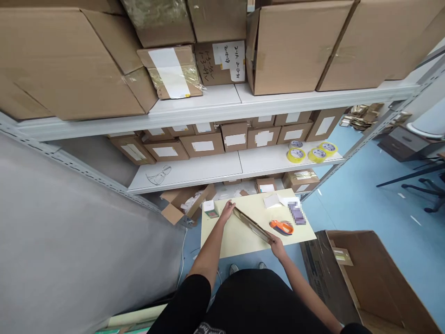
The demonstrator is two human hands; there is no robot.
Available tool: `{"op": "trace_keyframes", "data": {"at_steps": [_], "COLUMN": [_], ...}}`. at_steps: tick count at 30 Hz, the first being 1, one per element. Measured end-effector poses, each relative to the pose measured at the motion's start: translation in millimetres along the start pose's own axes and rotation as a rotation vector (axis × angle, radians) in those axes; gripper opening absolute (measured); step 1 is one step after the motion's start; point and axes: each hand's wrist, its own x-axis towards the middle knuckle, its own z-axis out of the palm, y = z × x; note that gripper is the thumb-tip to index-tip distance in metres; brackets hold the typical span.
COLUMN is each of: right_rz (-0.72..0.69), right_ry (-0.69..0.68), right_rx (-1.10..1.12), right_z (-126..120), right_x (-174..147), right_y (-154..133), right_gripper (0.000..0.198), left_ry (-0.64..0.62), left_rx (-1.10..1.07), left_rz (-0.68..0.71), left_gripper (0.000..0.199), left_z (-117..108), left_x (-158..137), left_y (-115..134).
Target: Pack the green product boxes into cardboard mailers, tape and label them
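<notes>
Over a pale yellow tabletop point(232, 239), a thin flat piece of brown cardboard point(253, 225) is held slanting between my two hands. My left hand point(227, 211) grips its far left end, and my right hand point(276, 247) has the near right end. The cardboard is seen almost edge-on, so whether it is a folded box or a single sheet cannot be made out. Just right of it lies an orange tape dispenser point(282, 227). A small green and white box point(210, 209) stands left of my left hand. White paper slips point(272, 201) and a blurred purple item point(296, 214) lie at the back right.
Ahead rises a metal shelf point(222, 109) stacked with cardboard boxes point(299, 48). Its middle level holds glasses point(160, 175) and several tape rolls point(295, 155). A large open carton point(378, 273) stands at right, a smaller open box point(187, 202) at left, beside a grey wall point(69, 222).
</notes>
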Motion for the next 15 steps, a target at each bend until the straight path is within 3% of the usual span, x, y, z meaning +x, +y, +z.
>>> {"op": "trace_keyframes", "data": {"at_steps": [4,7,11,15], "right_rz": [0.1,0.151,0.128,0.065], "right_ry": [0.016,0.002,-0.02,-0.106], "right_rx": [0.17,0.268,0.311,0.328], "right_z": [1.4,-2.8,-5.0,10.5], "right_x": [11.7,25.2,41.4,45.2], "right_y": [-3.9,-13.7,-30.9,-48.7], "right_gripper": [0.06,0.075,0.095,0.102], "left_ry": [-0.013,-0.006,-0.037,-0.055], "left_rx": [-0.075,-0.114,-0.079,-0.052], "left_rz": [-0.018,-0.029,-0.048,-0.079], "left_gripper": [0.08,0.087,0.091,0.086], "left_z": [3.6,-5.8,-20.5,-24.4], "left_x": [-17.7,-35.5,-57.8,-72.6], "left_y": [-15.7,-27.9,-37.1,-42.1]}}
